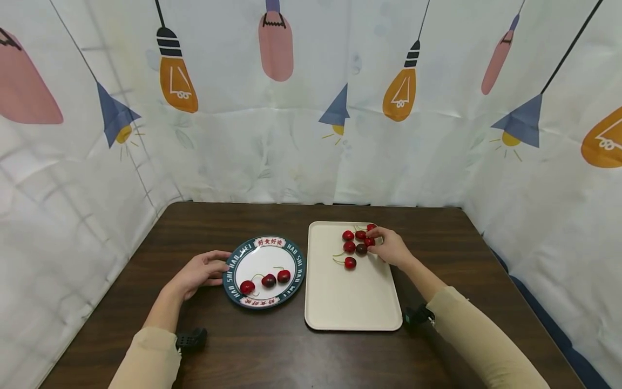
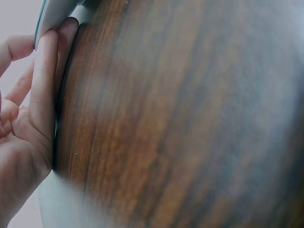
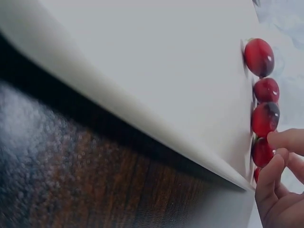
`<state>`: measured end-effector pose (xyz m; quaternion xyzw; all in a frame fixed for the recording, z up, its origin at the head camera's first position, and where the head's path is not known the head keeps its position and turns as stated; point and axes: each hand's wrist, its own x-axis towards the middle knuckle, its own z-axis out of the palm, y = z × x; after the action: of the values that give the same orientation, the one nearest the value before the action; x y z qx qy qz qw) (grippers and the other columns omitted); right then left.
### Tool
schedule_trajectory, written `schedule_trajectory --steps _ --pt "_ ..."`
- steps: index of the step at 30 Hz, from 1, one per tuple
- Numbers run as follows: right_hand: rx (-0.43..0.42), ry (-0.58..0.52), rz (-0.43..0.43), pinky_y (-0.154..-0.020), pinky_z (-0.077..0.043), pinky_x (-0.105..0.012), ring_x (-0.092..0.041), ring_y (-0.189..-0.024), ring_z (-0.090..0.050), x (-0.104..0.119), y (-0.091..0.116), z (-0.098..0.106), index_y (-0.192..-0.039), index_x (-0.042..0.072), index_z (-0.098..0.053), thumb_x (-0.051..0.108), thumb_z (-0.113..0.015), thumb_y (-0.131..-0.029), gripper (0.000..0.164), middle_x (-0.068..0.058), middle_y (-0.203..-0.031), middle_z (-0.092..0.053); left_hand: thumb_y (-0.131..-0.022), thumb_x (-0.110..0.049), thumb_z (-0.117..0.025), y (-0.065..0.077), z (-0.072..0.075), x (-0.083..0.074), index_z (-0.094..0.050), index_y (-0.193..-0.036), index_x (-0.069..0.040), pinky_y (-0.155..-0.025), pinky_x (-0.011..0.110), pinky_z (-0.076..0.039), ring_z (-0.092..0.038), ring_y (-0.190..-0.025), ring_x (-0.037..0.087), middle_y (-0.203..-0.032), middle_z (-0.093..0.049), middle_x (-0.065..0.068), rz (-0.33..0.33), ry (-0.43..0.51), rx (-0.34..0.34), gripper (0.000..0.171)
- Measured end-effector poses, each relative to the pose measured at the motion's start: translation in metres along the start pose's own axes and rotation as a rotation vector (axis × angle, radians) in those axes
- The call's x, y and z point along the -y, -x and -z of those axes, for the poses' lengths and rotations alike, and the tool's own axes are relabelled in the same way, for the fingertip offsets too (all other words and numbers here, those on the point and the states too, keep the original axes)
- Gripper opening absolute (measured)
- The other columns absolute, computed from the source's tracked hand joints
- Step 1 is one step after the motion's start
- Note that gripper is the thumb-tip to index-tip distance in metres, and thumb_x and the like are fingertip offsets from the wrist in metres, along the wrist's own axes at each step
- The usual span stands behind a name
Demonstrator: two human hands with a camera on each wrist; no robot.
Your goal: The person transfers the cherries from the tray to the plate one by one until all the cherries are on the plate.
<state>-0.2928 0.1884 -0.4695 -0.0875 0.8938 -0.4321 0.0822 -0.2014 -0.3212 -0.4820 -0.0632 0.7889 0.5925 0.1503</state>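
My left hand [image 1: 199, 275] holds the left rim of a round white plate [image 1: 262, 261] with a patterned dark green border. In the left wrist view, the thumb and fingers [image 2: 43, 71] meet at the edge of that plate [image 2: 56, 16]. Three red cherries [image 1: 269, 280] with green stems lie on its lower half. Over the upper right of a cream rectangular tray [image 1: 352, 302], my right hand [image 1: 390, 247] pinches a red cherry [image 1: 369, 241] between thumb and forefinger. Several more cherries [image 1: 349, 247] cluster left of these fingertips, also seen in the right wrist view as a row of cherries [image 3: 265, 118].
Plate and tray stand side by side on a dark brown wooden table [image 1: 252, 356], a narrow gap between them. A white curtain [image 1: 301, 151] printed with lamps and bulbs hangs behind the table and along both sides. The tray has a low raised rim.
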Motion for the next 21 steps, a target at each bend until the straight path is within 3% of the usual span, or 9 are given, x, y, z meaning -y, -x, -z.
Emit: schedule_trajectory --steps 10,21 --pt "0.002 -0.016 -0.027 -0.051 -0.048 -0.031 -0.016 -0.049 -0.049 -0.0005 -0.0026 0.0 -0.128 0.005 -0.062 0.005 -0.071 -0.094 0.035 -0.021 -0.127 -0.059 -0.101 -0.023 -0.066 -0.0015 0.0002 0.0012 -0.048 -0.149 -0.001 -0.086 0.035 -0.06 -0.068 -0.101 0.026 -0.128 -0.06 0.019 0.006 0.003 -0.005 0.056" --pt "-0.027 0.005 -0.034 -0.054 -0.051 -0.033 -0.021 -0.058 -0.055 0.0 -0.0004 0.0004 -0.124 0.005 -0.064 0.01 -0.073 -0.093 0.032 -0.021 -0.123 -0.062 -0.101 -0.024 -0.066 -0.0009 0.0003 0.0003 -0.047 -0.149 -0.001 -0.085 0.034 -0.06 -0.067 -0.1 0.026 -0.127 -0.061 0.018 0.003 -0.001 0.002 0.056"
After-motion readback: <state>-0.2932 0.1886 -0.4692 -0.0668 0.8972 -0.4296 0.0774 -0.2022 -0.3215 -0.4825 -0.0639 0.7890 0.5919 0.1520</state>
